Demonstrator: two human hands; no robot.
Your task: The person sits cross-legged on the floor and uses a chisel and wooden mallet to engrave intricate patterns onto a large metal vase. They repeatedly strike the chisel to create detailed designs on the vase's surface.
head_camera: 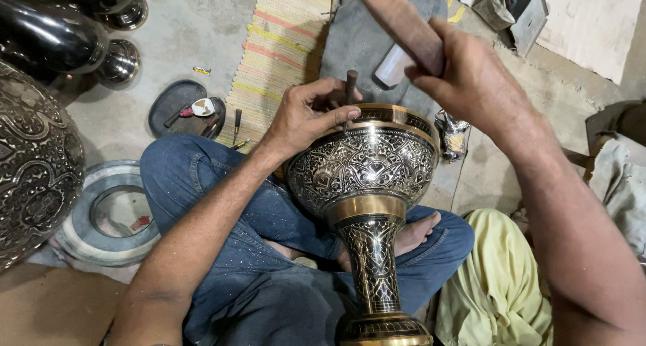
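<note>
An engraved brass goblet-shaped vase with black and silver patterning lies across my crossed legs, its bowl pointing away from me and its base near the bottom edge. My left hand rests on the bowl's rim and pinches a short dark metal chisel upright against it. My right hand is raised above the rim and grips a brown wooden mallet stick that angles up to the left, clear of the chisel's top.
A large engraved vessel stands at the left. Glossy black vases lie at the top left. A grey ring sits on the floor. A dark tray with small tools and a striped mat lie beyond my knees. Yellow cloth is at the right.
</note>
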